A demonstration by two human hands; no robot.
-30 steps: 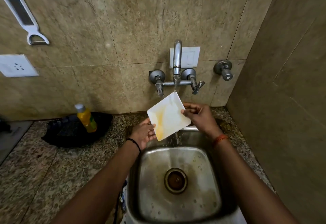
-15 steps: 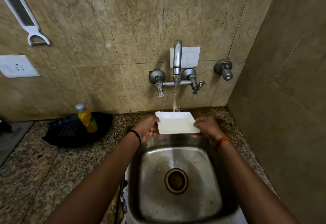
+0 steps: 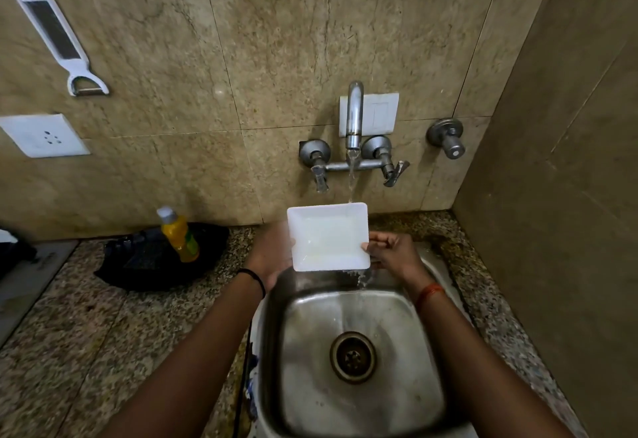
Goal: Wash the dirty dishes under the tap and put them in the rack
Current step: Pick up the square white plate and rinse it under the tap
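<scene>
White plate point(image 3: 328, 235): over sink point(image 3: 359, 399) back edge, stream from tap point(image 3: 354, 116) hits its far rim
Grip: left hand point(image 3: 272, 258) holds left edge from beneath; right hand point(image 3: 392, 253) pinches right edge
Risk: wet rim could slip, drop into sink; splash onto worktop point(image 3: 86, 317)

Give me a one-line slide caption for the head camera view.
Left hand and right hand hold a white square plate under the running steel tap above the steel sink.

Arms: two bare forearms, no sleeves in view
Left wrist: a thin black band point(image 3: 254, 279) circles it just behind the left hand point(image 3: 272, 258)
Right wrist: an orange-red thread band point(image 3: 428, 292) sits behind the right hand point(image 3: 393, 254)
Fingers: bare, no rings or gloves to be seen
</scene>
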